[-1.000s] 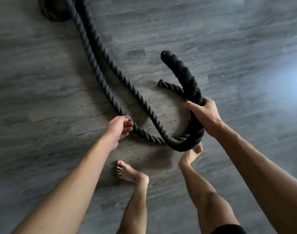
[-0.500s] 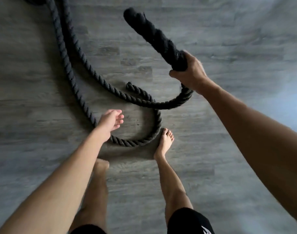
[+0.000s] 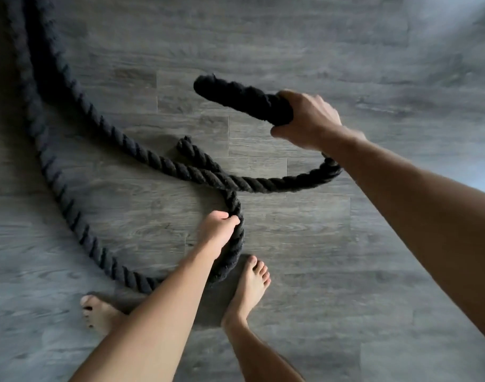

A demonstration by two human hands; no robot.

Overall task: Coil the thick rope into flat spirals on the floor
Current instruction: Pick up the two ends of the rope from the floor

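Note:
A thick black twisted rope [image 3: 70, 213] lies in two long strands running from the top left down across the grey floor. My right hand [image 3: 304, 119] grips the wrapped end of the rope [image 3: 236, 97], lifted above the floor and pointing left. From that hand the rope curves down and left over the floor, crossing the other strand's end [image 3: 185, 143]. My left hand [image 3: 218, 231] is closed around the curved loop of rope just in front of my feet.
The floor is grey wood-look planks [image 3: 346, 257]. My bare left foot [image 3: 98, 312] and right foot [image 3: 249, 288] stand just behind the loop. Bright light falls at the top right corner [image 3: 478, 23].
My left hand moved right and closed on the rope loop; before, it hovered open beside it. My right hand brought the raised rope end lower and turned it leftward.

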